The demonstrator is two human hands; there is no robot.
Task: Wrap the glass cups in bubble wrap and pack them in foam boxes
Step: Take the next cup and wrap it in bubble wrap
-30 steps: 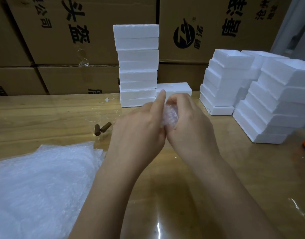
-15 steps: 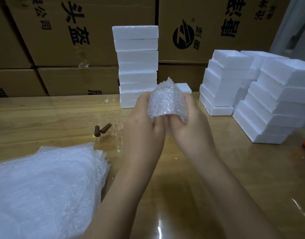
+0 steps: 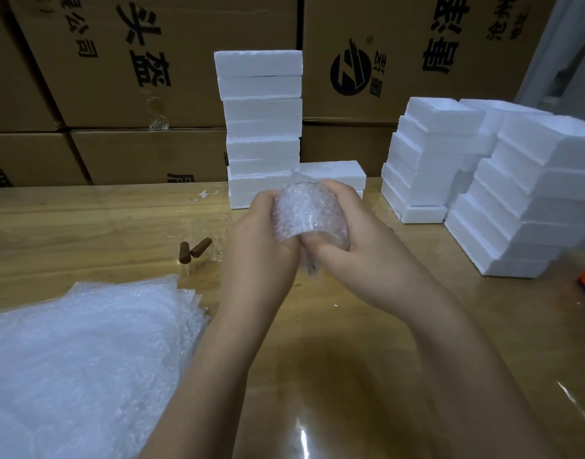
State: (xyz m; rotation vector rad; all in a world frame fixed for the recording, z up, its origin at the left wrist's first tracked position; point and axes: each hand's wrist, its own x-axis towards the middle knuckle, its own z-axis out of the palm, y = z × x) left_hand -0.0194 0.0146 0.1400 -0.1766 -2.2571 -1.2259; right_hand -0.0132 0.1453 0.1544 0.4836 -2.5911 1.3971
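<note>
We see only two forearms and two hands: the left hand and the right hand. Both arms are bare up to the lower edge of the view, with no sleeve on them. We see no glove on either hand.

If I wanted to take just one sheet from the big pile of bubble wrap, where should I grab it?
Probably at the fanned right-hand corner of the bubble wrap pile, near the table centre. The sheet edges splay apart there, so finger and thumb could pinch only the top one. Come from the right and peel leftward; the middle offers no edge to catch.
</note>
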